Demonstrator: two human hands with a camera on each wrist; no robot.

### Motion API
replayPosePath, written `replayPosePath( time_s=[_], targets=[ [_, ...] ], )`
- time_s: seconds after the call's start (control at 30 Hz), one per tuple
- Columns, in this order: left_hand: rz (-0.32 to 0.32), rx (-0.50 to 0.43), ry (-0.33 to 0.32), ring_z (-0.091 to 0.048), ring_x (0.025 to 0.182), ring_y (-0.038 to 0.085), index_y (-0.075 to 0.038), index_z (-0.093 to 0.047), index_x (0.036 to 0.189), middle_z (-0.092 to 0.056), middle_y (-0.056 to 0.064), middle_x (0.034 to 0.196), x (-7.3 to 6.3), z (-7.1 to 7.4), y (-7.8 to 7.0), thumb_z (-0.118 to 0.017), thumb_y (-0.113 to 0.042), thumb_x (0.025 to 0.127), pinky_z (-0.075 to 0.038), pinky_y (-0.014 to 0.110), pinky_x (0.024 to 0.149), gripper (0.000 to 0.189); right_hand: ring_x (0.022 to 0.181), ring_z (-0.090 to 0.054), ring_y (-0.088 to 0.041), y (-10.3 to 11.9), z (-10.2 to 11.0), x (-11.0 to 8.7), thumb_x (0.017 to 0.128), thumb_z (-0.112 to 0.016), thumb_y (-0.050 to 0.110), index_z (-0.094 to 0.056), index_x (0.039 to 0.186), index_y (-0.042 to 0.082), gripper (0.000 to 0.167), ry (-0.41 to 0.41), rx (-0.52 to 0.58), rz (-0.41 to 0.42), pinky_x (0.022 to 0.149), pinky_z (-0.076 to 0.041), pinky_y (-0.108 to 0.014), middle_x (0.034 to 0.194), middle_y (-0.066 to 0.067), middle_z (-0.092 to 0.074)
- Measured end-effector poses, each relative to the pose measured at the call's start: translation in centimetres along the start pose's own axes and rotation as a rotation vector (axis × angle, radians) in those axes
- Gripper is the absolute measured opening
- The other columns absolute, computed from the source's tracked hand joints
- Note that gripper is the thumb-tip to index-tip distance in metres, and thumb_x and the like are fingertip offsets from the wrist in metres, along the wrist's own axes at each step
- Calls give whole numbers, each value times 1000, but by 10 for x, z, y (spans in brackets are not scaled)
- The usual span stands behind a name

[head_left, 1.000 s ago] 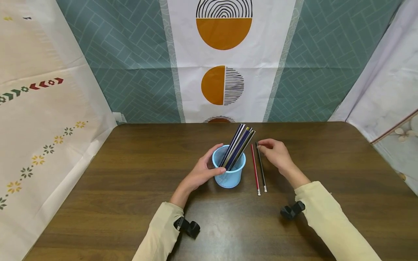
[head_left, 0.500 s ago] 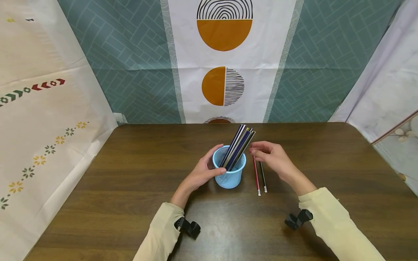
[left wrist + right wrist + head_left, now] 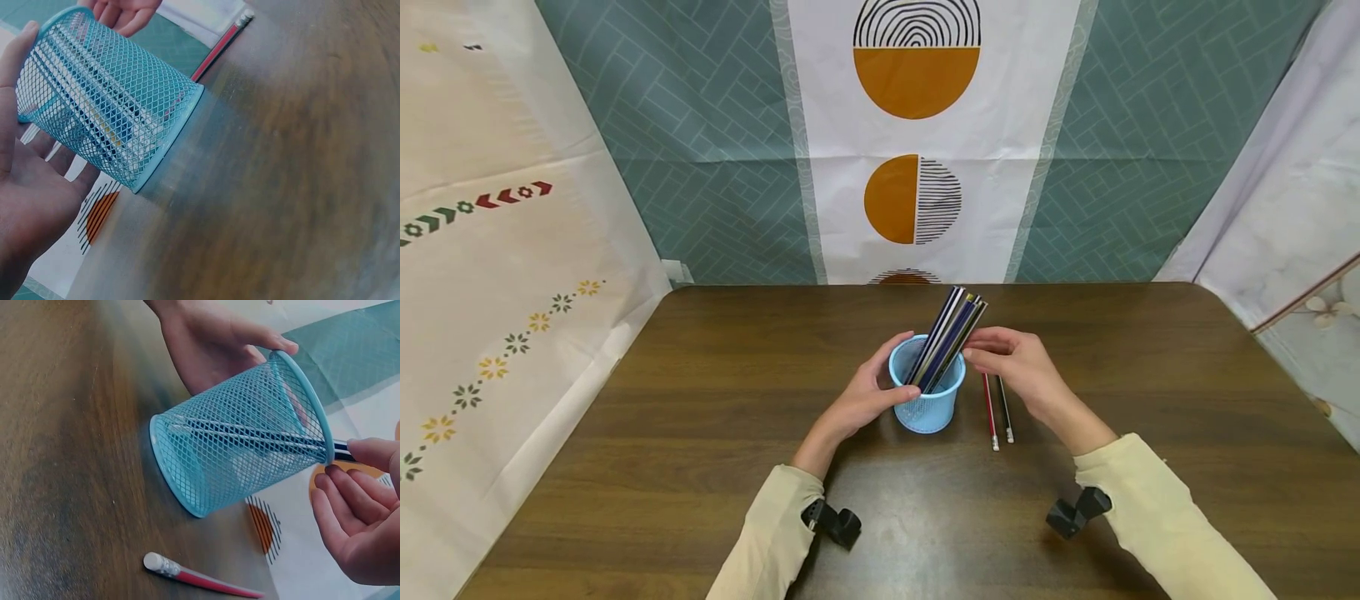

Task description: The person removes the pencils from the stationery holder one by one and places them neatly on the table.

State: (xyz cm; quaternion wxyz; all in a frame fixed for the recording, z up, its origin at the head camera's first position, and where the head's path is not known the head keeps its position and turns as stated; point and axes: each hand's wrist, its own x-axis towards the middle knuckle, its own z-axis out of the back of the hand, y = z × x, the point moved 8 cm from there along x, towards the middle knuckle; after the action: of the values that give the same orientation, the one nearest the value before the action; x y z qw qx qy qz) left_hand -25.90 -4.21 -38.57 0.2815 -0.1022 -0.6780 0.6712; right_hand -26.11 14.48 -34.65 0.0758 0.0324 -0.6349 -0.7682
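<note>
A light blue mesh pencil cup (image 3: 927, 412) stands upright on the table, with several dark and striped pencils (image 3: 946, 337) leaning to the right in it. My left hand (image 3: 867, 393) holds the cup from its left side, thumb across the front near the rim and fingers behind. At the right rim is my right hand (image 3: 369, 519), fingers loosely bent, thumb beside the pencils; whether it touches them I cannot tell. A red pencil (image 3: 990, 414) and a black pencil (image 3: 1006, 410) lie side by side right of the cup, their far ends hidden under the right hand.
The brown wooden table (image 3: 715, 400) reaches back to a hanging cloth (image 3: 730, 167) with a teal and white pattern. Another patterned cloth (image 3: 512, 292) hangs on the left. Each sleeve carries a black wrist camera (image 3: 831, 523).
My right hand has left the far end of the black pencil and moved left across the red one to the cup's rim. The left hand and cup stay put.
</note>
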Motion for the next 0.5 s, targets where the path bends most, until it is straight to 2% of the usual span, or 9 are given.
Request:
replayPosePath(
  time_s=[0.27, 0.5],
  targets=[
    [7, 15, -2, -43, 125, 34, -6, -30, 150, -41, 20, 141, -1, 1, 2, -74, -24, 87, -36, 48, 102, 79, 84, -63, -10, 0, -3, 1, 87, -71, 8, -62, 113, -12, 34, -69, -44, -2, 74, -52, -24, 102, -17, -67],
    [1, 6, 2, -42, 126, 34, -2, -28, 150, -41, 20, 141, 0, 0, 0, -73, -21, 87, -36, 48, 103, 80, 82, -62, -8, 1, -4, 2, 86, -70, 5, -62, 112, -11, 31, -114, -31, 14, 72, -52, -23, 100, -16, -68]
  ],
)
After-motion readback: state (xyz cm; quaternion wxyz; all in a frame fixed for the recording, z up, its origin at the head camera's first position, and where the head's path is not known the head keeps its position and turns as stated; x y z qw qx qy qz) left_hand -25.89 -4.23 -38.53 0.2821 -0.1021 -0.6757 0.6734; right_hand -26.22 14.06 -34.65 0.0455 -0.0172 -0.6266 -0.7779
